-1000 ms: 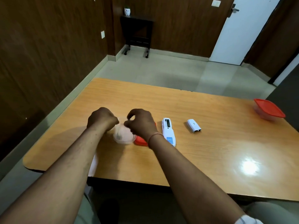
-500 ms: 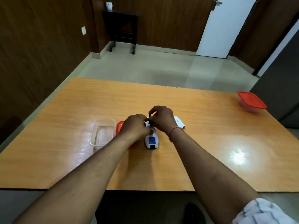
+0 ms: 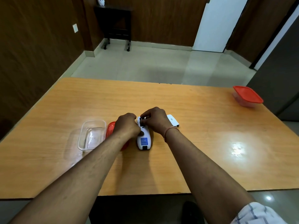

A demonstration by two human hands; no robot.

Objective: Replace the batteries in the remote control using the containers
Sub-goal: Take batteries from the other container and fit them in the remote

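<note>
The white remote control (image 3: 144, 141) lies back-up on the table, its battery bay open at the far end. My left hand (image 3: 127, 125) is curled against the remote's left side, with the thumb pressed on its back. My right hand (image 3: 156, 120) hovers over the open bay, fingertips pinched on a small dark battery (image 3: 142, 122). The loose white battery cover (image 3: 173, 120) rests just right of my right hand. An open clear container (image 3: 91, 135) stands left of my left hand. Its red lid (image 3: 110, 128) lies partly hidden under my left wrist.
A second clear container with a red lid (image 3: 247, 96) sits closed at the table's (image 3: 210, 159) far right edge. Beyond the table are a tiled floor, a dark side table (image 3: 115, 21) and a white door (image 3: 216, 23).
Both hands moved right from the clear container to the remote. Over the last half second they have stayed there, and the fingertips have shifted only slightly at the bay.
</note>
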